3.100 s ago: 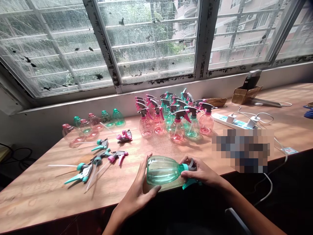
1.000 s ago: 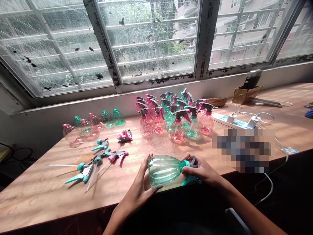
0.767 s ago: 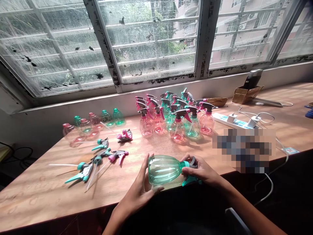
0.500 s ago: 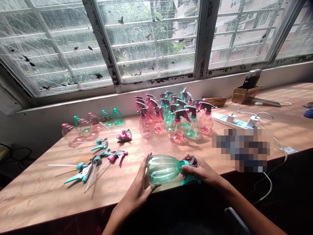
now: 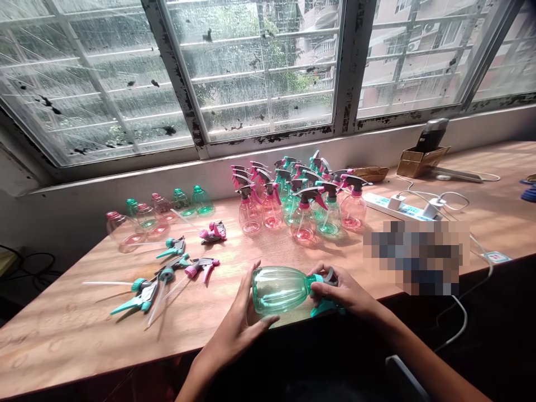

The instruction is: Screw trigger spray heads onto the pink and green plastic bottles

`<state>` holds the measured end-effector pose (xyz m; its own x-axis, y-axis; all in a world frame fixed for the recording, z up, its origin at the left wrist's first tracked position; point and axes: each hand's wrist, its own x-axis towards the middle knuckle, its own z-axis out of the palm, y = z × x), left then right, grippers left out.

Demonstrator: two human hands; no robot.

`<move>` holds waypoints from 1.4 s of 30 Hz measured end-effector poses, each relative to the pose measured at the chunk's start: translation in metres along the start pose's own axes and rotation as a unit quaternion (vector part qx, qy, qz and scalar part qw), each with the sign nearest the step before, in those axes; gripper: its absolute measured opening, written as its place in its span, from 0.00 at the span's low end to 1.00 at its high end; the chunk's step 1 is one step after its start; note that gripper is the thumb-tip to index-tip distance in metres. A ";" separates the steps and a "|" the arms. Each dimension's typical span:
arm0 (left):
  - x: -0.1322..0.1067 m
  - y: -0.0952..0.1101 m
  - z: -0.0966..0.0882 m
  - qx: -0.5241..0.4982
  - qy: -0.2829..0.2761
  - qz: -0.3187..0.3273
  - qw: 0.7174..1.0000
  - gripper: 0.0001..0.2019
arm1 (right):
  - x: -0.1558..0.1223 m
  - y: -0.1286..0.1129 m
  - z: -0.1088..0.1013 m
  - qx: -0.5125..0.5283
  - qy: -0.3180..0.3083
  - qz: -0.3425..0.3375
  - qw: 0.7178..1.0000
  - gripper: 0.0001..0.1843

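A see-through green spray bottle lies sideways in the air at the table's front edge, its base to the left. A spray head with a teal collar and grey top sits on its neck. My right hand is closed around that head, thumb on the collar. At the base, my left hand cups the bottle with its fingers up along the far side; the thumb stretches out below, and whether it touches is unclear. Loose spray heads with tubes, teal and pink, lie to the left.
Assembled pink and green spray bottles stand grouped at the table's middle back. Several headless bottles stand at the back left. To the right are a power strip with plugs and cables, a cardboard box and a blurred-out patch.
My left thumb has shifted outward to the right along the underside of the bottle. The bottle has turned slightly in my hands. My right hand keeps its place.
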<state>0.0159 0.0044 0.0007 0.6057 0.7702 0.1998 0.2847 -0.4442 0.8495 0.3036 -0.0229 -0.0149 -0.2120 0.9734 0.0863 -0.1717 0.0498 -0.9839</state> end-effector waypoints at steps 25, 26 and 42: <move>0.000 -0.003 0.002 -0.055 0.000 -0.027 0.998 0.47 | 0.000 0.002 -0.001 0.014 -0.011 -0.005 1.000 0.18; 0.000 0.000 0.002 -0.058 0.001 -0.034 0.998 0.49 | 0.000 0.002 -0.001 0.014 -0.010 -0.005 1.000 0.18; 0.001 -0.004 0.004 -0.124 0.018 -0.036 0.991 0.49 | 0.002 -0.006 0.002 0.023 0.006 -0.003 1.000 0.20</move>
<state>0.0184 0.0056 -0.0042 0.5629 0.8132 0.1477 0.1322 -0.2650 0.9551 0.3021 -0.0215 -0.0089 -0.1998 0.9757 0.0897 -0.2178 0.0450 -0.9750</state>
